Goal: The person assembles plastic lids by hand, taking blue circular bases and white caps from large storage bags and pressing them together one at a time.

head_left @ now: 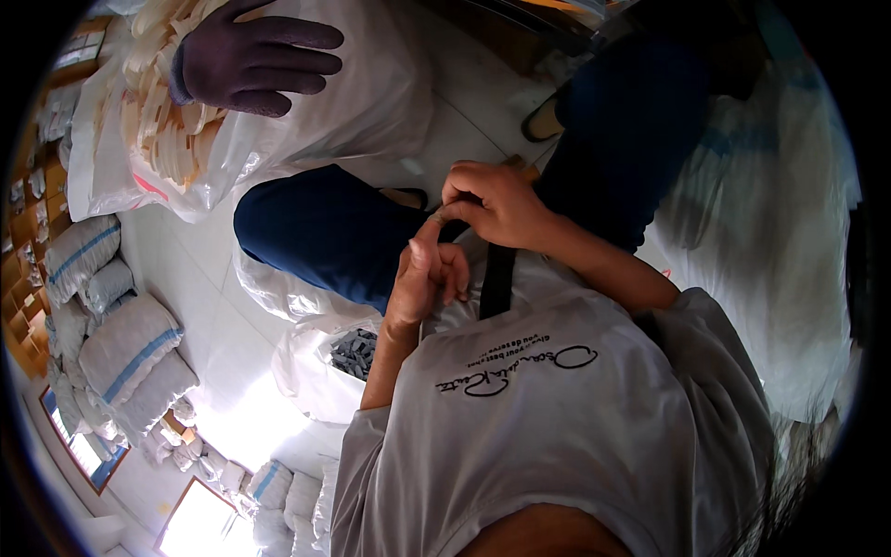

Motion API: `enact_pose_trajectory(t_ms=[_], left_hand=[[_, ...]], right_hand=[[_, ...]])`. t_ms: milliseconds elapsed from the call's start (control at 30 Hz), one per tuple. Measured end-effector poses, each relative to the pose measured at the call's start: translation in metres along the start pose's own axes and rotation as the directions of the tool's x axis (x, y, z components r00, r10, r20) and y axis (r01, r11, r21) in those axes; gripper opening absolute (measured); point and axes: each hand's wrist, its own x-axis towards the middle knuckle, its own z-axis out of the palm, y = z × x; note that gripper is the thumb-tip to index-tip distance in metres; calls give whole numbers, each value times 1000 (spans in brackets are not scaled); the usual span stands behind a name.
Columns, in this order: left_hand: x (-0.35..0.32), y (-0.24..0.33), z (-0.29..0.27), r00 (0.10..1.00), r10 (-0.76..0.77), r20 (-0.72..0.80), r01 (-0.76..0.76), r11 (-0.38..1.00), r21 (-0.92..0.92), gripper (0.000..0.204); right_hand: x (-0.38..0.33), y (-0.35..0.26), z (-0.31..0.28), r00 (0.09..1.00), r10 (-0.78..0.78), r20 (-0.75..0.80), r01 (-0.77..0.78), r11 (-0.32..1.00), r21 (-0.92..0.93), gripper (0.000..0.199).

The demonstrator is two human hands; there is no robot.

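Note:
My left hand (422, 278) is raised in front of my chest, forefinger pointing up and the other fingers curled in. My right hand (497, 204) is closed around the tip of that forefinger. A small tan bit shows at its far edge, and I cannot tell whether it is held. A black strap (497, 278) hangs down my grey shirt just below both hands. My knees in dark blue trousers (325, 232) lie beyond them. At the top left another person's hand in a dark glove (251, 60) rests on a clear plastic bag (362, 102) of cream flat pieces.
A white bag of small dark grey pieces (353, 353) stands on the white tiled floor by my left knee. White sacks with blue stripes (130, 343) are piled at the left beside wooden shelving. A large pale sack (770, 232) fills the right side.

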Motion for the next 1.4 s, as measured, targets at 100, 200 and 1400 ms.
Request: enact_pose_trajectory(t_ms=[100,200,1400], left_hand=[[-1,2,-3,999,-33,-9,33,997,63,106],[1,-1,-10,997,-69,21,70,998,-6,98],[19,-32,-43,970,204,-131,-242,777,-581,24]], right_hand=[[2,-3,-2,999,38,21,-38,999,-1,14],[2,3,1,988,143,51,-145,988,56,13],[14,18,-22,942,306,-139,-303,952,45,13]])
